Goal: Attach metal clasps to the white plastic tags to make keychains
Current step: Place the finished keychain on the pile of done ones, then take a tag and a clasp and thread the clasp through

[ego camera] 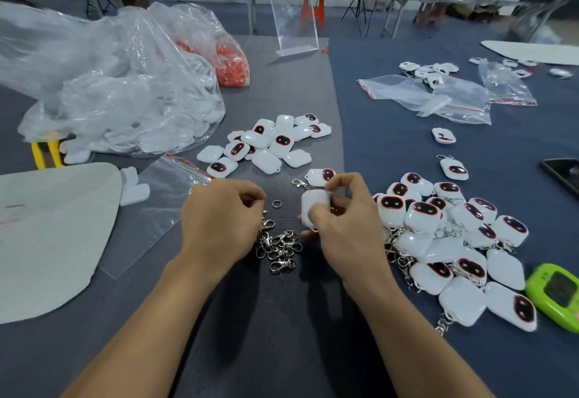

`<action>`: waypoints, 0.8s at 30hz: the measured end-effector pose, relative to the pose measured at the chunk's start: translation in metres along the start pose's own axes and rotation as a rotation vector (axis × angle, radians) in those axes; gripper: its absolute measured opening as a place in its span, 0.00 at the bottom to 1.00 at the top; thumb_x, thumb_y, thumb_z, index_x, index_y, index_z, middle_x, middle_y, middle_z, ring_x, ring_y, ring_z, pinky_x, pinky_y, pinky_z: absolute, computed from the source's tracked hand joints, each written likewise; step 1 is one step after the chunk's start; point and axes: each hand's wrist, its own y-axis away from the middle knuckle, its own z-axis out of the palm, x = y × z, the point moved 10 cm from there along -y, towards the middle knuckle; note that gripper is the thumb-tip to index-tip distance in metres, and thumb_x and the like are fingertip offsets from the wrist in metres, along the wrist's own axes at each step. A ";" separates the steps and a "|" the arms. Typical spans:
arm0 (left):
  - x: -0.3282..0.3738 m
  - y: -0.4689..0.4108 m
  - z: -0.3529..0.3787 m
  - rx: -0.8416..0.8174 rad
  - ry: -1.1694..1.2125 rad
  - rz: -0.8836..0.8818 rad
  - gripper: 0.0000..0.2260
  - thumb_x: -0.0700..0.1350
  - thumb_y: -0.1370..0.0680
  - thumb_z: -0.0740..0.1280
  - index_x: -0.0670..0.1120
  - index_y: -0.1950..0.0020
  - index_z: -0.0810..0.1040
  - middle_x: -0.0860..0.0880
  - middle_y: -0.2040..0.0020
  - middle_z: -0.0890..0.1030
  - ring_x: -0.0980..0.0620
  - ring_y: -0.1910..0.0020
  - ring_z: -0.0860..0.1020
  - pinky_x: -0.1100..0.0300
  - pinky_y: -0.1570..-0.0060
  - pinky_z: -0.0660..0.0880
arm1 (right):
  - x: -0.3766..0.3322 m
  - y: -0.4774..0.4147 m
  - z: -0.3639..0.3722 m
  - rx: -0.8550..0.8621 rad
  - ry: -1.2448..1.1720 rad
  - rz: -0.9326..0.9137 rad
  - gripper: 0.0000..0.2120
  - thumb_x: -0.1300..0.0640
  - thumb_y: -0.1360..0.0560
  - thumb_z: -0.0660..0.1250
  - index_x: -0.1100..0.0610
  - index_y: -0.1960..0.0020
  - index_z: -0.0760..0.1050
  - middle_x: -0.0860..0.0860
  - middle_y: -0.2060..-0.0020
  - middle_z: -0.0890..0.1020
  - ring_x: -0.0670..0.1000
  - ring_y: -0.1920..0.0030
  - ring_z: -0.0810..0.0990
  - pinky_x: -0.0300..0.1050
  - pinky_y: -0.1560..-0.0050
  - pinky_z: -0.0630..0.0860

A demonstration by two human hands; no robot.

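My right hand (pixel 341 219) grips a white plastic tag (pixel 314 206) just above the table, back side toward me. My left hand (pixel 219 219) hovers over a pile of metal clasps (pixel 279 245), fingers curled; whether it pinches a clasp is hidden by the fingers. A loose split ring (pixel 276 203) lies between the hands. A heap of bare white tags (pixel 269 142) sits behind them. One tag with a clasp (pixel 319 177) lies just beyond my right hand. Finished keychains (pixel 454 241) are piled at the right.
A big clear bag of white tags (pixel 119 90) and a bag of orange parts (pixel 233 63) stand at the back left. Empty zip bags (pixel 438 96) lie at the back right. A green device (pixel 556 295) and a dark phone (pixel 564 175) sit at the right edge. A white board (pixel 47 234) lies left.
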 end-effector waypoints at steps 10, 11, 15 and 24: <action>0.018 0.011 0.031 -0.205 0.587 -0.042 0.10 0.35 0.30 0.76 0.52 0.62 0.87 0.53 0.66 0.86 0.53 0.64 0.86 0.56 0.59 0.83 | 0.017 -0.003 0.022 -0.288 -0.051 0.136 0.09 0.61 0.31 0.74 0.52 0.52 0.85 0.51 0.65 0.84 0.47 0.65 0.80 0.40 0.67 0.77; 0.018 0.012 0.032 -0.203 0.603 -0.048 0.11 0.35 0.30 0.76 0.52 0.61 0.87 0.53 0.65 0.86 0.52 0.64 0.86 0.55 0.59 0.83 | 0.017 -0.003 0.020 -0.272 -0.049 0.143 0.08 0.63 0.30 0.74 0.53 0.53 0.85 0.52 0.66 0.83 0.48 0.66 0.80 0.40 0.68 0.76; 0.022 0.013 0.032 -0.159 0.632 -0.052 0.11 0.36 0.31 0.78 0.53 0.62 0.87 0.56 0.65 0.86 0.57 0.64 0.85 0.66 0.62 0.80 | 0.018 -0.004 0.014 -0.219 -0.030 0.166 0.04 0.64 0.28 0.73 0.57 0.59 0.83 0.55 0.69 0.82 0.51 0.69 0.78 0.41 0.72 0.73; 0.015 0.014 0.046 -0.233 0.922 -0.224 0.13 0.32 0.29 0.75 0.51 0.60 0.88 0.47 0.62 0.87 0.51 0.63 0.85 0.59 0.59 0.81 | 0.009 -0.004 0.013 -0.210 -0.087 0.132 0.12 0.65 0.27 0.75 0.52 0.65 0.81 0.51 0.73 0.78 0.47 0.73 0.75 0.36 0.76 0.69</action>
